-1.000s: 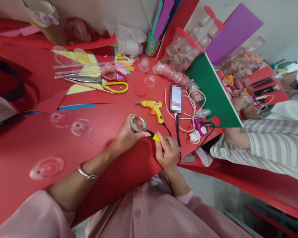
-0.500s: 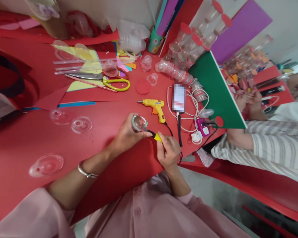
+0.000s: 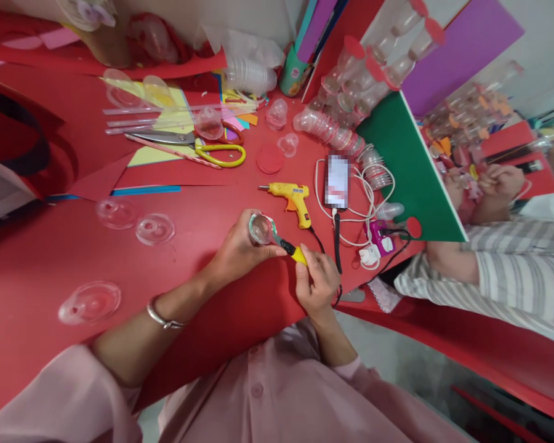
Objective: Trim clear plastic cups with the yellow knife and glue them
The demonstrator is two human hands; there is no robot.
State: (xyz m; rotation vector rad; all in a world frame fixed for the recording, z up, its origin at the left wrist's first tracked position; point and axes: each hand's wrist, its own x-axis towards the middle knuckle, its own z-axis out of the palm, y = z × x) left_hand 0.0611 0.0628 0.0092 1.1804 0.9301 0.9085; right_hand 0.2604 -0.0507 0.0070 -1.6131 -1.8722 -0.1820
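Clear plastic is forming the small cup [image 3: 261, 229] that the left hand [image 3: 239, 249] is holding above the red table [image 3: 203, 215], close to its near edge. The thumb and fingers are wrapping round the cup's side, firmly closed on it, and its round end, edged with bits of green and white, is facing the camera. The right hand [image 3: 318, 280] is pinching the yellow handle of a knife [image 3: 289, 247] between thumb and fingers, with hardly any gap left. The knife's black part and blade are pointing at the cup, and the tip is reaching its rim; whether it is cutting in, I cannot tell.

Just beyond the hands, a yellow glue gun [image 3: 290, 198] is lying on its side. To its right a phone [image 3: 337, 181] is resting among white cables, near a purple power block [image 3: 382, 239]. Farther back, scissors [image 3: 189, 144] are lying across yellow paper, and red discs [image 3: 270, 159] are sitting between them and the phone. Three clear lids are lying to the left, the nearest lid [image 3: 90, 303] well apart from the others. Beyond the green board [image 3: 410, 166], another person in striped clothing [image 3: 526, 283] is sitting.
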